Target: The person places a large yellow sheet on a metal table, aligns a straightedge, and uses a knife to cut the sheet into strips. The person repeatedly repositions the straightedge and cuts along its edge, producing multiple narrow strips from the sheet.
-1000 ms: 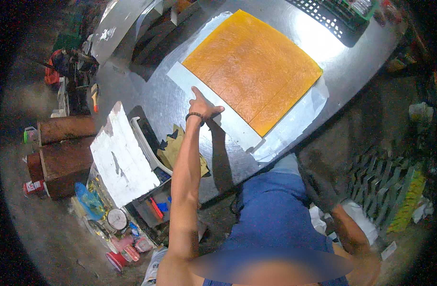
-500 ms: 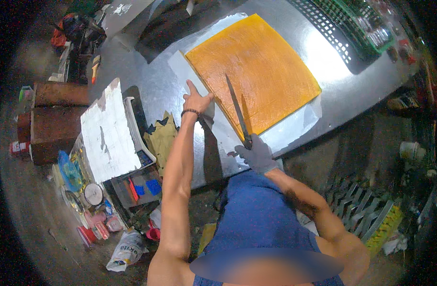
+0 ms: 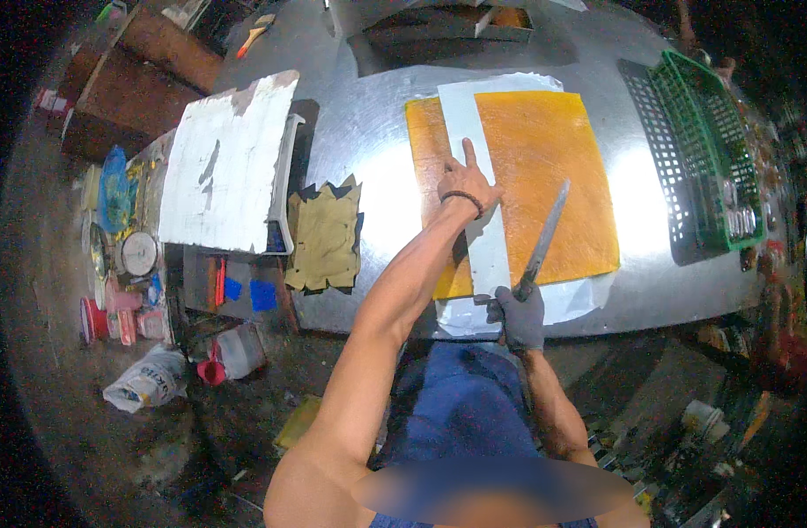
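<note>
A flat, square orange slab (image 3: pixel 566 132) with a slightly glossy surface lies on a pale sheet (image 3: pixel 581 295) on the metal table. Across its left part, running from far to near, rests a long light-grey strip like a straightedge (image 3: pixel 494 251). My left hand (image 3: pixel 467 183) lies on this strip with fingers stretched and spread. At the slab's near edge, my right hand (image 3: pixel 521 319), in a grey glove, is closed round the handle of a long knife (image 3: pixel 547 231). The blade points away over the slab, right of the strip. Whether it touches the slab I cannot tell.
A green plastic crate (image 3: pixel 716 145) stands at the table's right. To the left are a worn white panel (image 3: pixel 218 167), jagged olive pieces (image 3: pixel 322 236) and a round dial (image 3: pixel 140 254). A brush (image 3: pixel 255 35) lies far left; the metal table (image 3: pixel 381 114) reflects bright light.
The grey strip, formerly beside the slab's left edge, now lies on top of it, with my left hand moved onto it. The knife now tilts right. The whole view has turned.
</note>
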### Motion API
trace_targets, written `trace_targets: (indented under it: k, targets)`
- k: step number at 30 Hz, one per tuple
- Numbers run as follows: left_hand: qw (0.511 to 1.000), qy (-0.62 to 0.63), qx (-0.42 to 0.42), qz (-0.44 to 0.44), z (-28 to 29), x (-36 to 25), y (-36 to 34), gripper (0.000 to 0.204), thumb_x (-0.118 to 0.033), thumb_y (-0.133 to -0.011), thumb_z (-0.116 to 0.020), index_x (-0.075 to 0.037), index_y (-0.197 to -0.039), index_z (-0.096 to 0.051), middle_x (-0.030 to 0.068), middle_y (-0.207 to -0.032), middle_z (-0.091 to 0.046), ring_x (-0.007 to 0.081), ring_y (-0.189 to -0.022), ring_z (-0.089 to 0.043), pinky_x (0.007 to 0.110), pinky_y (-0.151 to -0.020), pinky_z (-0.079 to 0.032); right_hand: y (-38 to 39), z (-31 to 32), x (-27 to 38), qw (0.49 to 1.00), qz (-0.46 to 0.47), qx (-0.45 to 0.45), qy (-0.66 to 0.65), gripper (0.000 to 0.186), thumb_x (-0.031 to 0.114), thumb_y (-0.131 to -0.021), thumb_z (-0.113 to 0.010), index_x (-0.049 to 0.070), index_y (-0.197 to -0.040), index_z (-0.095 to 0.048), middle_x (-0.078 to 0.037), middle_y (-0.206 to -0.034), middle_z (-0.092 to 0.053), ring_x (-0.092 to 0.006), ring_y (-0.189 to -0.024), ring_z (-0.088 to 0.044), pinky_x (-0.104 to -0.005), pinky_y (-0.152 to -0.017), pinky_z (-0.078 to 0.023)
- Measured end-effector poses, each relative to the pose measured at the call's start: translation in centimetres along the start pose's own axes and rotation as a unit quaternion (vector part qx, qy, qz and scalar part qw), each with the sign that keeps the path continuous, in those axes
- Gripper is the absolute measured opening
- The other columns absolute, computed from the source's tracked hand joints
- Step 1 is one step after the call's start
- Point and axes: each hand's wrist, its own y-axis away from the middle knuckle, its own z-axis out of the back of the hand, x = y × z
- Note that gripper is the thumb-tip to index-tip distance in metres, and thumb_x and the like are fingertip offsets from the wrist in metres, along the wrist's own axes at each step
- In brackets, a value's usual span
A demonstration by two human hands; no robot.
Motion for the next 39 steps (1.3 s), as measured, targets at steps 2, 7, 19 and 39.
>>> trace_targets:
  k: [2,7,19,39]
  targets:
    - [1.000,-0.009,0.003,0.005,0.0,0.0,0.1,0.125,-0.053,-0.078,-0.079,-0.008,-0.162,0.001,0.0397,-0.146,-0.035,0.0478,-0.126,-0.056,0.049,-0.095,-0.055,-0.1,0.0,0.0,1.000,0.013,0.015,0.016,0.022,0.006,-0.092,-0.067,0.002,-0.094,-0.046,-0.013,-0.073,-0.064,-0.0203,-0.057,-0.065,-0.0340,-0.047,-0.055]
    - [1.000,-0.014,0.000,0.018,-0.3,-0.1,0.1,0.123,-0.051,-0.078,-0.079,-0.008,-0.162,0.000,0.0372,-0.146,-0.038,0.0456,-0.127,-0.055,0.047,-0.098,-0.054,-0.3,0.1,-0.5,0.999,0.024,0.032,-0.009,0.021,0.005,-0.092,-0.066,0.001,-0.095,-0.046,-0.013,-0.073,-0.064,-0.0211,-0.057,-0.066,-0.0343,-0.046,-0.055]
    - [1.000,0.003,-0.004,0.011,-0.4,0.4,0.1,0.120,-0.049,-0.080,-0.079,-0.008,-0.162,-0.003,0.0374,-0.151,-0.031,0.0459,-0.128,-0.055,0.050,-0.100,-0.054,-0.7,0.0,-1.4,0.999,0.029,0.022,0.014,0.023,0.005,-0.092,-0.066,-0.001,-0.101,-0.046,-0.013,-0.075,-0.063,-0.0235,-0.057,-0.067,-0.0366,-0.047,-0.058]
    - [0.995,0.033,0.092,0.013,0.4,0.7,-2.0,0.127,-0.046,-0.074,-0.088,-0.014,-0.163,-0.003,0.0329,-0.157,-0.028,0.0436,-0.139,-0.045,0.052,-0.110,-0.046,0.9,-1.1,0.8,0.999,0.021,0.000,0.030,0.023,0.009,-0.092,-0.066,0.001,-0.099,-0.046,-0.015,-0.072,-0.066,-0.0255,-0.058,-0.068,-0.0385,-0.050,-0.057]
